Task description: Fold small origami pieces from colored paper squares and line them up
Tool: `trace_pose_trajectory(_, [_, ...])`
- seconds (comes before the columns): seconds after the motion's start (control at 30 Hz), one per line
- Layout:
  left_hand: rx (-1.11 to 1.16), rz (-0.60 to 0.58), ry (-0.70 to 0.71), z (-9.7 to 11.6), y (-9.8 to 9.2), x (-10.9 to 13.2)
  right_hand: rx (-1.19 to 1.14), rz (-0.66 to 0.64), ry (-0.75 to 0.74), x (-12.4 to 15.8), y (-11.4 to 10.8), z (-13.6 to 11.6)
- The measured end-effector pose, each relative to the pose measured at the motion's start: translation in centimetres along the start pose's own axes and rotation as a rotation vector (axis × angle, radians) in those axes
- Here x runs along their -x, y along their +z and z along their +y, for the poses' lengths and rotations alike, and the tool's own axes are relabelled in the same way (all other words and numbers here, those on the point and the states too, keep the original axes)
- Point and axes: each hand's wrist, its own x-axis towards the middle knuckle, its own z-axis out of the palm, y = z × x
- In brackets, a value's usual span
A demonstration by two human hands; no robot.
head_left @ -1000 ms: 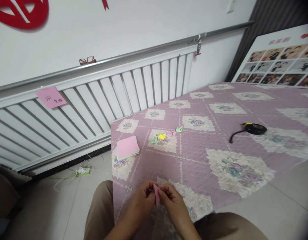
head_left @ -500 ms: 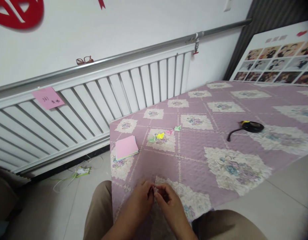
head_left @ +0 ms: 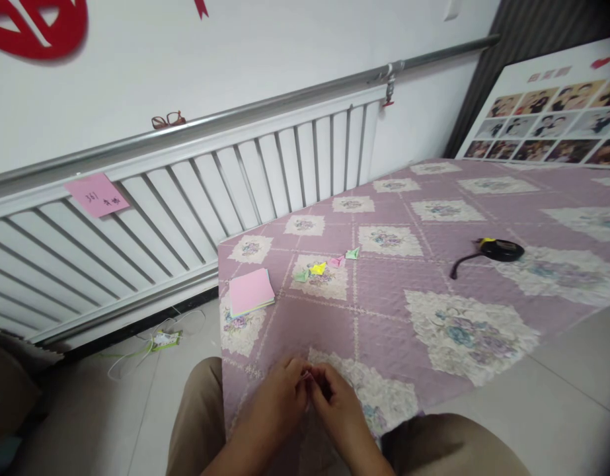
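Close together over the near edge of the cloth-covered table, my left hand [head_left: 287, 390] and my right hand [head_left: 334, 395] are closed with their fingertips almost meeting. Pinched between them is a small piece of folded pink paper [head_left: 307, 376], mostly hidden by the fingers. Farther back lies a row of small folded paper pieces: a pale green one [head_left: 301, 276], a yellow one [head_left: 318, 268], a pink one [head_left: 336, 262] and a mint green one [head_left: 353, 254]. A stack of square paper sheets [head_left: 252, 291], pink on top, rests left of the row.
A black tape measure [head_left: 501, 250] with a strap lies on the purple floral tablecloth [head_left: 384, 330] to the right. Behind the table runs a white radiator [head_left: 265, 172] bearing a pink note [head_left: 97, 196]. A photo board [head_left: 547, 119] stands at the far right. A power strip [head_left: 166, 339] lies on the floor.
My right fingers have closed in toward my left fingertips, and the paper between them has turned slightly. Everything on the table stays where it was.
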Motion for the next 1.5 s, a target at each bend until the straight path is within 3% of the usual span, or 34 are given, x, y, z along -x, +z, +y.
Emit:
trace_pose_trajectory(0.13, [0.051, -0.005, -0.036, -0.4, -0.1, -0.2, 0.109, 0.027, -0.111, 0.0, -0.1, 0.5])
trace_pose_trajectory(0.23, [0.046, -0.006, -0.048, -0.5, -0.2, -0.4, 0.18, -0.048, -0.238, -0.1, -0.2, 0.4])
trace_pose_trajectory(0.33, [0.05, -0.001, -0.053, -0.7, -0.3, -0.5, 0.231, -0.127, -0.171, -0.2, -0.2, -0.1])
trace_pose_trajectory(0.43, [0.06, 0.015, -0.062, -0.8, -0.6, -0.6, 0.234, -0.111, -0.027, -0.2, -0.1, -0.6])
trace_pose_trajectory(0.6, [0.046, 0.004, -0.046, -0.7, -1.2, -0.5, 0.503, -0.137, -0.231, 0.0, 0.0, -0.2])
trace_pose_trajectory(0.7, [0.047, -0.034, -0.026, -0.4, -1.1, -0.3, 0.585, -0.14, -0.268, 0.1, 0.1, 0.5])
trace_pose_trajectory(0.9, [0.213, -0.016, -0.066, 0.1, -2.0, 0.1, 0.493, -0.133, -0.254, 0.2, -0.2, 0.9])
trace_pose_trajectory(1.03, [0.227, -0.137, 0.021, 0.1, -3.1, 0.7, 0.32, -0.172, -0.234, 0.1, -0.7, 0.1])
trace_pose_trajectory(1.17, [0.187, -0.099, 0.009, -0.6, -2.6, 0.8, 0.247, -0.236, -0.235, 0.3, -0.8, -0.4])
trace_pose_trajectory(1.5, [0.182, -0.073, -0.066, -1.7, -1.7, 0.4, 0.121, -0.199, -0.211, 0.5, -1.4, -0.8])
